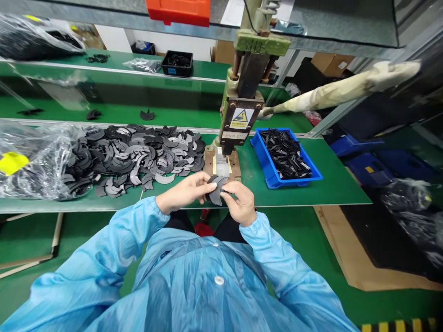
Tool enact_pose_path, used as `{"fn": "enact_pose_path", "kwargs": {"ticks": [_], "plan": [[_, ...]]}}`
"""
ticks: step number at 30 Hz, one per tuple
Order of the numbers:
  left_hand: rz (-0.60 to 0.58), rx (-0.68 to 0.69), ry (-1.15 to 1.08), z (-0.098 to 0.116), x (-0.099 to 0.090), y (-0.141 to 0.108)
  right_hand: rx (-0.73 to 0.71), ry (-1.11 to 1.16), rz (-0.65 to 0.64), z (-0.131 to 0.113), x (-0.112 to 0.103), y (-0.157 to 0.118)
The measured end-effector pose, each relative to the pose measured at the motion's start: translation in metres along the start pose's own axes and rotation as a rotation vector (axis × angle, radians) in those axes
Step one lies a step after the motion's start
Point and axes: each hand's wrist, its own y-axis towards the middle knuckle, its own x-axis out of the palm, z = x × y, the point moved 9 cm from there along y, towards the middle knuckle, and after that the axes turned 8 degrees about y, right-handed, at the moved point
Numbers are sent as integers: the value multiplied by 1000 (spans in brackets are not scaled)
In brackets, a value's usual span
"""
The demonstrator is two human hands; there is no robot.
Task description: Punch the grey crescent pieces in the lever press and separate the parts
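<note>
Between both hands, just in front of a hand press [240, 110], I hold a dark grey curved plastic piece [217, 190]. My left hand [188, 190] pinches its left side with thumb and fingers. My right hand [239, 200] grips the right side, fingers curled. Whether it is one piece or two laid together, I cannot tell. Right behind the hands lies the press's metal base [223, 163], with the ram above it. To the left spreads a heap of similar curved grey pieces [138, 157].
A blue bin [308, 180] of small black parts stands right of the press. The press's wrapped lever [346, 90] sticks out to the upper right. A clear plastic bag [38, 161] lies at the left. An orange-red bin [178, 11] sits on the shelf overhead.
</note>
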Motion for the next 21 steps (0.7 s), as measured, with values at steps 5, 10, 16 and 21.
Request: {"fn": "enact_pose_path", "kwargs": {"ticks": [5, 10, 16, 21], "plan": [[150, -53, -29, -16, -50, 36, 121, -69, 91, 40, -30, -2], [463, -253, -62, -26, -145, 116, 277, -195, 345, 100, -85, -24], [656, -265, -13, 2, -209, 207, 336, -240, 338, 130, -92, -31], [767, -250, 56, 4, -235, 211, 347, -250, 342, 132, -93, -31]]}}
